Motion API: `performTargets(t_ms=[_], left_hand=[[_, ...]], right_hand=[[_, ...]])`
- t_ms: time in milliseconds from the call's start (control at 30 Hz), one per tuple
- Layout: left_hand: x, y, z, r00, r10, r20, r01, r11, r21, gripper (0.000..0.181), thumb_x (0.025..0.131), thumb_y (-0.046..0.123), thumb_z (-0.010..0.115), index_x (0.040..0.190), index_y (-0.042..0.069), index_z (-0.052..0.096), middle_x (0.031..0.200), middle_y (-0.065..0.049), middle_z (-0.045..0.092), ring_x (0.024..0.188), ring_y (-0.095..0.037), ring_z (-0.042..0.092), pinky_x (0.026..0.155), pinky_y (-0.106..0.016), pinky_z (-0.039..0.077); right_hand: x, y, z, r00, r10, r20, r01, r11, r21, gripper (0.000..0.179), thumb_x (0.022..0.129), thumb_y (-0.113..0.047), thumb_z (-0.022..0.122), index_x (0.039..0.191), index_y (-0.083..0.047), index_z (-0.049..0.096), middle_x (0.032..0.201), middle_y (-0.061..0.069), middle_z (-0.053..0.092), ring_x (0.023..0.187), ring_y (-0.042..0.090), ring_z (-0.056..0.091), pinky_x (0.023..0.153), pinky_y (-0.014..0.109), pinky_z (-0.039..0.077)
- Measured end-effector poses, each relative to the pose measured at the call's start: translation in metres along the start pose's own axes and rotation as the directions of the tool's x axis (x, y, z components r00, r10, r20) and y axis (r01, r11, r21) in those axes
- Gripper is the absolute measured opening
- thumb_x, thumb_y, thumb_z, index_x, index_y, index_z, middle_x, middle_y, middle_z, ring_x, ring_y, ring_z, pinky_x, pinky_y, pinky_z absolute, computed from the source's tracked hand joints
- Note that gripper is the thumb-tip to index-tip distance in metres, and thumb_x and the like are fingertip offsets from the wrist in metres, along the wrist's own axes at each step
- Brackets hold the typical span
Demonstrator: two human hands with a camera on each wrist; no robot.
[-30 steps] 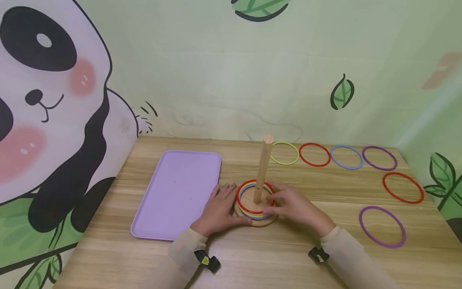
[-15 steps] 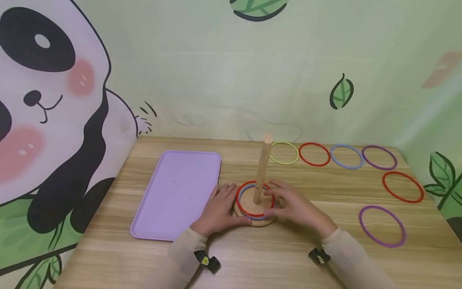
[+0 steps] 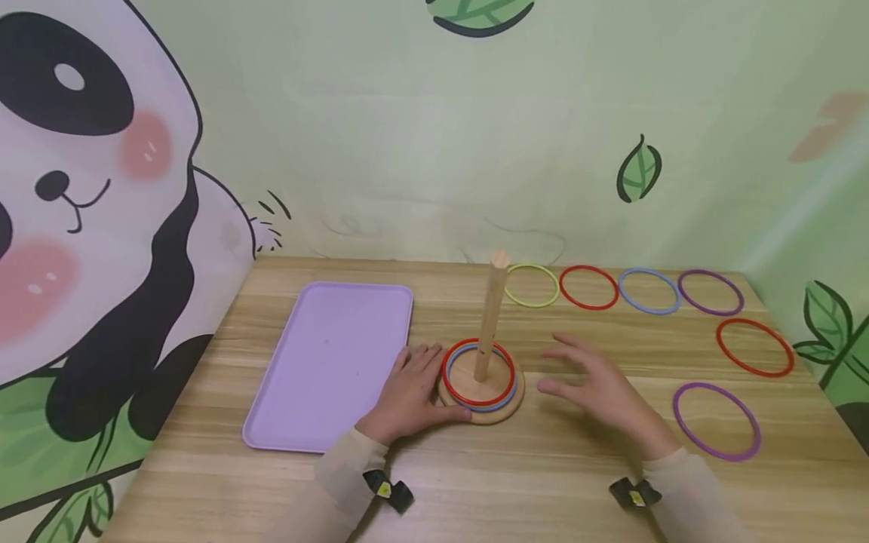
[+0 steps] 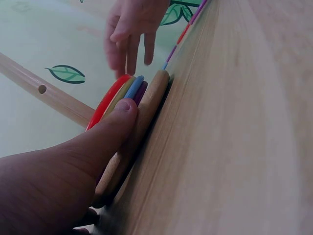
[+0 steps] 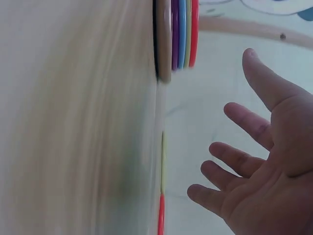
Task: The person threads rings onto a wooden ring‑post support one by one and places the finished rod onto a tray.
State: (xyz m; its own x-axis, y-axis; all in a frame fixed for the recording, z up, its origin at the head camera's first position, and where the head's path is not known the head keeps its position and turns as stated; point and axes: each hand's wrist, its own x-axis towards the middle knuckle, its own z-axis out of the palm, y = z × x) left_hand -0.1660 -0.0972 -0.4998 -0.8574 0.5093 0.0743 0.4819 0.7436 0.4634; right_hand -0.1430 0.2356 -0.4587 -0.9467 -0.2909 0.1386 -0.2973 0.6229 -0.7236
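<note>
Four rings (image 5: 182, 34) circle the post (image 3: 490, 320) on the base (image 3: 520, 389), left hand (image 3: 407, 397) resting against it, fingers extended, right hand (image 3: 600, 386) near, fingers spread; apparently mid-stacking, next move likely calls for pinching a loose ring (image 3: 736, 457) off the tabletop (image 3: 529, 483).

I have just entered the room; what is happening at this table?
A person is handling a ring stand. Their left hand rests against its base, while their right hand is open beside it, holding nothing. Around the post is a stack of rings: red on top, then yellow, blue and purple. Six loose rings lie on the table; a purple tray is left of the stand.
</note>
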Motion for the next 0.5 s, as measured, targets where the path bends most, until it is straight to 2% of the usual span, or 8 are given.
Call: performTargets(t_ms=[300, 500], left_hand=[[-0.001, -0.001, 0.000, 1.000, 0.001, -0.004, -0.001, 1.000, 0.008, 0.116, 0.080, 0.074, 0.078, 0.162, 0.003, 0.038, 0.167, -0.020, 0.038, 0.157, -0.040, 0.028, 0.130, -0.054, 0.009], [0.000, -0.001, 0.001, 1.000, -0.007, 0.006, 0.007, 1.000, 0.010, 0.117, 0.081, 0.075, 0.077, 0.163, 0.002, 0.036, 0.167, -0.019, 0.036, 0.158, -0.039, 0.026, 0.130, -0.052, 0.007]], right_hand=[[-0.024, 0.017, -0.037, 0.994, 0.082, -0.067, -0.085, 0.995, -0.046, 0.057, 0.089, -0.031, 0.088, 0.134, -0.002, 0.069, 0.160, 0.029, 0.042, 0.146, 0.057, 0.037, 0.114, 0.074, 0.032], [-0.045, 0.033, -0.057, 0.990, 0.070, -0.125, -0.083, 0.992, -0.094, 0.056, 0.088, -0.027, 0.089, 0.133, 0.000, 0.069, 0.157, 0.033, 0.043, 0.140, 0.062, 0.040, 0.107, 0.078, 0.035]])
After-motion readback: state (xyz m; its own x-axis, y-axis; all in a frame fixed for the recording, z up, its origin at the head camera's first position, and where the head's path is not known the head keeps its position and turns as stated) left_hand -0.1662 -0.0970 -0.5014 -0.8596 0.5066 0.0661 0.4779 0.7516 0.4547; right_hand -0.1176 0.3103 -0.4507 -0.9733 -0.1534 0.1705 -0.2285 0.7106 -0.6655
